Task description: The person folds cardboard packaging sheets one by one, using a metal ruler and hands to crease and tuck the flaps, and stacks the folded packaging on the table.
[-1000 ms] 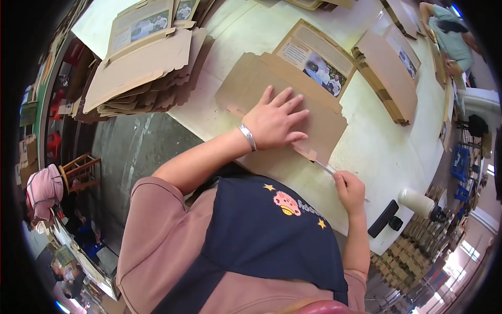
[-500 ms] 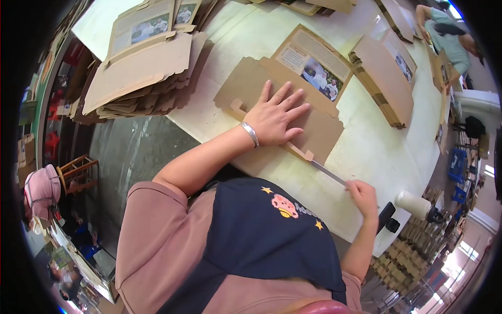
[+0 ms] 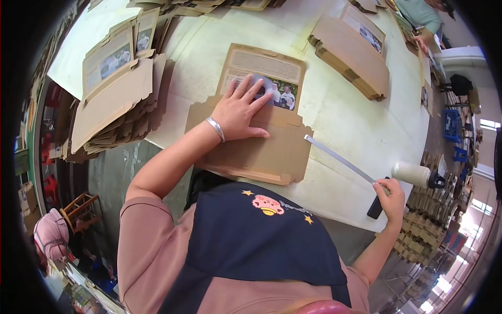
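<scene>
A flat brown cardboard piece (image 3: 251, 152) with a printed text and photo panel lies on the table in front of me. My left hand (image 3: 238, 111) rests on it with fingers spread, its fingertips over the printed panel; a silver bracelet circles that wrist. Off to the right, my right hand (image 3: 388, 194) pinches the end of a thin, flat, whitish strip (image 3: 342, 160). The strip's far end lies just beside the cardboard's right edge. Below my right hand is a black object (image 3: 374, 209), partly hidden by it.
Stacks of cardboard (image 3: 117, 104) stand at the table's left, and another stack (image 3: 350, 55) is at the back right. A whitish bottle (image 3: 413, 174) with a black cap lies near the right edge. A co-worker (image 3: 422, 18) is at the far right. The table (image 3: 361, 125) is pale.
My left hand has moved up onto the printed panel. The cardboard sits turned nearly square to me. My right hand has moved right, and the strip has come away from the cardboard's lower edge.
</scene>
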A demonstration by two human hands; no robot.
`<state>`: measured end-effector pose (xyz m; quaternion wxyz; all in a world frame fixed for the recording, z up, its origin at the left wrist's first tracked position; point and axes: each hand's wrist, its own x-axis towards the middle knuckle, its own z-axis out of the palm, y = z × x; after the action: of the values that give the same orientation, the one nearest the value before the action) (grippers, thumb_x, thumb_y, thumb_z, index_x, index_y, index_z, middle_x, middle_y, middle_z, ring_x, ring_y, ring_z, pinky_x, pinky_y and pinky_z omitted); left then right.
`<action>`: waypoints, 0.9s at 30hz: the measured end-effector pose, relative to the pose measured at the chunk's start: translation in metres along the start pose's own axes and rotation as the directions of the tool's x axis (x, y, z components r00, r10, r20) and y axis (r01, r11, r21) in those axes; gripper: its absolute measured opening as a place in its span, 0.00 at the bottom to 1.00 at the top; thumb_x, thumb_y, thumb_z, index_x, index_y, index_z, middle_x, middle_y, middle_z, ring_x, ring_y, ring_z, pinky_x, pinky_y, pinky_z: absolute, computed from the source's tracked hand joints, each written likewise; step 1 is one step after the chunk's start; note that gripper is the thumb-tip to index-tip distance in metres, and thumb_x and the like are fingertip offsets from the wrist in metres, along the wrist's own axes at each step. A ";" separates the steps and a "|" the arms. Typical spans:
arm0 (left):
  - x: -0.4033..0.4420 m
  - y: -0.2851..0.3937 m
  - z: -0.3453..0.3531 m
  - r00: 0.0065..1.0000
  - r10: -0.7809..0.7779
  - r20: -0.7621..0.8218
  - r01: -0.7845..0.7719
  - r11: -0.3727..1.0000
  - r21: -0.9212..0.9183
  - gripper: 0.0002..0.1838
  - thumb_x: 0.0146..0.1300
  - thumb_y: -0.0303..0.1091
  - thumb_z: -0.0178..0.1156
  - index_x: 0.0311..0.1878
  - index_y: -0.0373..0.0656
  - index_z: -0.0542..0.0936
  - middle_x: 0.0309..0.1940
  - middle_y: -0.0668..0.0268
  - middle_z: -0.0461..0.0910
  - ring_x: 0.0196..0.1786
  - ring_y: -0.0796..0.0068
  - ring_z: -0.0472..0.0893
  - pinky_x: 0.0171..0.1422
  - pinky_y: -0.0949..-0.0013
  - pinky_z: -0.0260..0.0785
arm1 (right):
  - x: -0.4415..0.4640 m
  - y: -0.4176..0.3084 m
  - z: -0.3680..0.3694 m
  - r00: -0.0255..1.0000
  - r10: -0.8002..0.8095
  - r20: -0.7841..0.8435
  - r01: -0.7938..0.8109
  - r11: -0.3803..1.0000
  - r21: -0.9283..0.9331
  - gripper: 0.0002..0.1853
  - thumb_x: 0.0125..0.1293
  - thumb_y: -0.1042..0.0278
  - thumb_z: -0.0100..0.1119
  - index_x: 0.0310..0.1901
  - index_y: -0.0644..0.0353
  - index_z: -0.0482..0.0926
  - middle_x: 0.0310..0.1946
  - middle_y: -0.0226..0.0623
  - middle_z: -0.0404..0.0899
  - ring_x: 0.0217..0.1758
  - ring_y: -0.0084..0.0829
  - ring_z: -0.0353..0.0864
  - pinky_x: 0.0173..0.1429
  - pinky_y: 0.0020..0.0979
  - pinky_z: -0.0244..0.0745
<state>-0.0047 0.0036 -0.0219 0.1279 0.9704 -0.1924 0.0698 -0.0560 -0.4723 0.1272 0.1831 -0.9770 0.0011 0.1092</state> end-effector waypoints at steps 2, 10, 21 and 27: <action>0.003 -0.009 0.011 0.995 0.073 0.070 -0.070 0.997 -0.042 0.54 0.55 0.79 0.63 0.81 0.58 0.68 0.84 0.55 0.56 0.87 0.43 0.49 0.87 0.37 0.37 | 0.006 -0.001 0.007 1.000 -0.003 -0.007 0.003 1.000 -0.027 0.09 0.65 0.69 0.73 0.41 0.64 0.86 0.34 0.36 0.82 0.39 0.32 0.83 0.47 0.31 0.75; -0.001 -0.031 -0.006 0.966 0.228 0.126 -0.214 0.970 -0.116 0.53 0.53 0.79 0.64 0.79 0.59 0.71 0.82 0.57 0.61 0.86 0.45 0.51 0.87 0.37 0.39 | 0.012 -0.012 0.038 0.989 -0.139 0.054 0.141 0.989 -0.040 0.11 0.68 0.63 0.71 0.42 0.62 0.85 0.28 0.39 0.79 0.30 0.35 0.77 0.38 0.33 0.72; 0.001 -0.032 -0.007 0.961 0.265 0.083 -0.249 0.954 -0.170 0.51 0.52 0.77 0.68 0.75 0.56 0.75 0.81 0.57 0.64 0.85 0.45 0.55 0.87 0.37 0.42 | 0.068 -0.006 0.085 0.932 -0.344 0.119 0.339 0.939 0.058 0.13 0.68 0.59 0.71 0.33 0.61 0.84 0.24 0.44 0.79 0.25 0.44 0.79 0.32 0.38 0.73; 0.001 -0.032 -0.006 0.962 0.267 0.053 -0.252 0.948 -0.193 0.50 0.52 0.76 0.68 0.74 0.55 0.76 0.80 0.56 0.64 0.84 0.44 0.57 0.87 0.37 0.43 | 0.091 -0.075 0.133 0.897 -0.435 0.080 0.423 0.897 0.131 0.12 0.69 0.63 0.70 0.33 0.62 0.83 0.23 0.43 0.77 0.24 0.40 0.75 0.33 0.36 0.72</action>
<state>0.0079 0.0338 -0.0236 0.1994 0.9226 -0.3289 0.0296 0.0075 -0.3512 0.0136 0.2559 -0.9343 -0.2183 0.1182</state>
